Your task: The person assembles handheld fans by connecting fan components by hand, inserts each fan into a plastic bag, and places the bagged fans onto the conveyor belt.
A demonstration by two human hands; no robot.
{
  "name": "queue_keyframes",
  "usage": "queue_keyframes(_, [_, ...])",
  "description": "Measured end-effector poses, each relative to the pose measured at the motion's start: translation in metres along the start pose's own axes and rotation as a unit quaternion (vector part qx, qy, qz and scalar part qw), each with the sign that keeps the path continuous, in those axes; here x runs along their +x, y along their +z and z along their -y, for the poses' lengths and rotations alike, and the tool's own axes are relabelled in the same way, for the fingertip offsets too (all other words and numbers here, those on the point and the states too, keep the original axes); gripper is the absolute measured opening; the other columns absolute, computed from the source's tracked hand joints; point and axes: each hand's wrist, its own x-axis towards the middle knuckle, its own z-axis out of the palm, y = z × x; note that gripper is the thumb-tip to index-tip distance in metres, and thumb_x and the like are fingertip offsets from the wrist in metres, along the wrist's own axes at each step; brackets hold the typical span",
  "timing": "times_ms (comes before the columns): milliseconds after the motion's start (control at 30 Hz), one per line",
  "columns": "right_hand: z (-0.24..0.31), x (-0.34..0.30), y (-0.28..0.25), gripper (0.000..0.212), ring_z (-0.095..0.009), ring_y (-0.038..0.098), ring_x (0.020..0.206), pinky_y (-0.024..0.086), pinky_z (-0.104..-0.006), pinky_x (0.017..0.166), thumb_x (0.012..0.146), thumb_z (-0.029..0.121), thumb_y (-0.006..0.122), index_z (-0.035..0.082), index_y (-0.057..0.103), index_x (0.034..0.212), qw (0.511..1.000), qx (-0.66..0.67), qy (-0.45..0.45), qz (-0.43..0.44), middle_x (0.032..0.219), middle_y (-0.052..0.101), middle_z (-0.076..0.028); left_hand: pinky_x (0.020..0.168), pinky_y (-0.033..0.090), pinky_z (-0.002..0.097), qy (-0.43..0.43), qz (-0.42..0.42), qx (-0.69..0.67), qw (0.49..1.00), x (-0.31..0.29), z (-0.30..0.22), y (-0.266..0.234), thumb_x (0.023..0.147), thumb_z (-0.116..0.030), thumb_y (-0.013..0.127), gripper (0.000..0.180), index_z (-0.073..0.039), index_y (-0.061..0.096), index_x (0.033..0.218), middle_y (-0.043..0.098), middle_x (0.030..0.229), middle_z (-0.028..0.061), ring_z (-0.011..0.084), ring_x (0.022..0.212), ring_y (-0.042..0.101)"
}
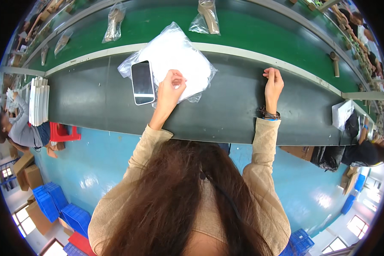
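Note:
A clear plastic bag full of white material (192, 64) lies on the dark worktable, its crinkled film spreading around it. Over its near part is my left hand (172, 87), fingers curled together; whether they pinch the film or anything small is hidden. Just left of that hand, a phone (142, 83) with a dark screen and pale rim rests partly on the bag's edge. Well to the right, my right hand (273, 83) is above the table near its far edge. Its fingers are bent inward, with nothing visible in them. A dark band circles the right wrist.
Beyond the table runs a green conveyor belt (158, 36) carrying bagged brown items (114, 21). A stack of white sheets (39, 100) stands at the table's left end. A white bag (342, 114) lies at the right end. Other people sit at both ends.

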Motion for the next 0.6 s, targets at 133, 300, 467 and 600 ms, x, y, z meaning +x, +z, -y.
queue_keyframes(133, [0.000, -0.001, 0.001, 0.028, -0.013, 0.062, 0.077, 0.047, -0.0259, 0.073, 0.099, 0.022, 0.052, -0.002, 0.064, 0.093, 1.000, 0.000, 0.005, 0.007, 0.088, 0.067, -0.006, 0.082, 0.051, 0.0278, 0.064, -0.023, -0.017, 0.998, -0.003, 0.007, 0.002, 0.079, 0.004, 0.063, 0.015, 0.001, 0.055, 0.092, 0.065, 0.090, 0.0087, 0.0174, 0.089, 0.066])
queue_keyframes(300, [0.012, 0.002, -0.007, 0.027, -0.013, 0.061, 0.076, 0.047, -0.0260, 0.072, 0.099, 0.020, 0.050, -0.002, 0.064, 0.090, 1.000, -0.005, -0.008, -0.008, 0.085, 0.066, -0.006, 0.083, 0.050, 0.0293, 0.124, -0.002, 0.039, 0.991, 0.001, 0.011, 0.006, 0.075, 0.004, 0.067, 0.018, 0.000, 0.059, 0.091, 0.062, 0.095, 0.0090, 0.0188, 0.089, 0.063])
queue_keyframes(467, [-0.010, 0.006, 0.005, 0.021, -0.015, 0.062, 0.072, 0.049, -0.0276, 0.069, 0.096, 0.014, 0.052, -0.002, 0.063, 0.088, 0.995, 0.094, 0.001, 0.029, 0.084, 0.066, -0.007, 0.084, 0.048, 0.0308, 0.104, -0.010, 0.091, 0.990, -0.003, 0.006, -0.003, 0.068, -0.002, 0.079, 0.041, -0.002, 0.064, 0.106, 0.059, 0.110, 0.0100, 0.0229, 0.100, 0.059])
queue_keyframes(600, [0.000, 0.052, -0.048, 0.027, -0.015, 0.064, 0.068, 0.050, -0.0281, 0.065, 0.094, 0.024, 0.056, -0.002, 0.063, 0.091, 0.998, -0.001, 0.049, 0.041, 0.082, 0.067, -0.008, 0.087, 0.045, 0.0287, 0.090, 0.021, 0.016, 0.996, 0.000, 0.021, -0.012, 0.079, 0.001, 0.069, 0.025, 0.000, 0.065, 0.104, 0.059, 0.107, 0.0081, 0.0199, 0.104, 0.057])
